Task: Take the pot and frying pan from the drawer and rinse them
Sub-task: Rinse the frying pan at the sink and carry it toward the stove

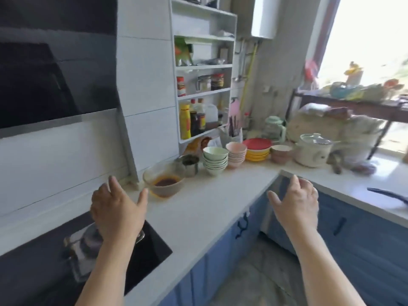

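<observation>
Meanwhile both hands hover empty above the white table (pixel 198 208), each grip wide with fingers spread and relaxed. The left hand (pixel 117 208) hangs over the hob (pixel 141 252), whose burner shows just beneath its wrist. Just past its fingertips sits a glass bowl (pixel 164 182) with dark red sauce, and behind that a small steel cup (pixel 190 164). The right hand (pixel 295 204) floats in front of the table's inner corner, over the blue cupboards (pixel 353 244) with dark handles. Far to the right of that grip, a dark blue pan handle (pixel 388 194) reaches in from the frame edge, lying on the table; the pan's body is out of view. No pot is to be seen. Beyond both grips stand stacked bowls (pixel 215 161) and plates (pixel 257 149).
</observation>
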A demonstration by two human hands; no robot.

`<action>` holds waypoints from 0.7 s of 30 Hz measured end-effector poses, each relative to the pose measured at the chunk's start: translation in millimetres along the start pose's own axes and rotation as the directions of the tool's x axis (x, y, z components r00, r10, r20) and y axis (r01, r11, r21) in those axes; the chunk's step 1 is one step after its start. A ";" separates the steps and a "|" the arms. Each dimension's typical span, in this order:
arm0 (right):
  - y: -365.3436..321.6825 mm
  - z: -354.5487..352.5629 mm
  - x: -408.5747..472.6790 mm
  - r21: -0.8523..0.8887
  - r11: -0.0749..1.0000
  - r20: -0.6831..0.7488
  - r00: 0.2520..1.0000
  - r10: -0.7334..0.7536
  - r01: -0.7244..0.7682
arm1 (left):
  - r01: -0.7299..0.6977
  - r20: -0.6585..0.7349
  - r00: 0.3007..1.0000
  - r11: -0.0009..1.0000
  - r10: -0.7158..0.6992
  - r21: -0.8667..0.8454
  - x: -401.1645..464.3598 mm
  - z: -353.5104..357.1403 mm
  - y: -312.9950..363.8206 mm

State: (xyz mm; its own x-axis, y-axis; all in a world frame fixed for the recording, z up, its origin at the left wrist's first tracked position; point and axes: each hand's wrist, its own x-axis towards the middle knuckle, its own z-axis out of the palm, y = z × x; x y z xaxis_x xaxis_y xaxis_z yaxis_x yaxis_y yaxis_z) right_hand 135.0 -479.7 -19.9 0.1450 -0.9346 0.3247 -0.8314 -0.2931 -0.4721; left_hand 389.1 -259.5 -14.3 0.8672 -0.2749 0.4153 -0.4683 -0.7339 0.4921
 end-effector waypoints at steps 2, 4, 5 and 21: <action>41.6 -14.3 18.0 -0.023 0.997 -0.044 0.996 0.079 -0.080 | -0.099 0.040 0.994 0.995 0.100 -0.028 -1.5 29.5 47.5; 79.3 -27.1 35.6 -0.047 0.987 -0.085 0.985 0.150 -0.154 | -0.186 0.086 0.978 0.980 0.191 -0.064 -3.3 59.5 93.2; 96.3 -32.9 44.9 -0.060 0.980 -0.105 0.978 0.182 -0.189 | -0.225 0.100 0.967 0.970 0.234 -0.092 -3.7 74.7 115.9; 311.5 -95.6 178.1 -0.098 0.784 -0.431 0.737 0.521 -0.612 | -0.607 0.250 0.657 0.696 0.711 -0.384 -44.0 280.1 469.6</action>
State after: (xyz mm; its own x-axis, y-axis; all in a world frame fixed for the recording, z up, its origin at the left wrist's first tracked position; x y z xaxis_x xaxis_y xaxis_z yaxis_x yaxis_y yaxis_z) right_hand -149.5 -718.3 -30.8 -0.5574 -0.7547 0.3460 -0.7937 0.3622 -0.4887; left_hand 178.5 -766.0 -15.8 0.2787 -0.8581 0.4313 -0.9175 -0.1053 0.3835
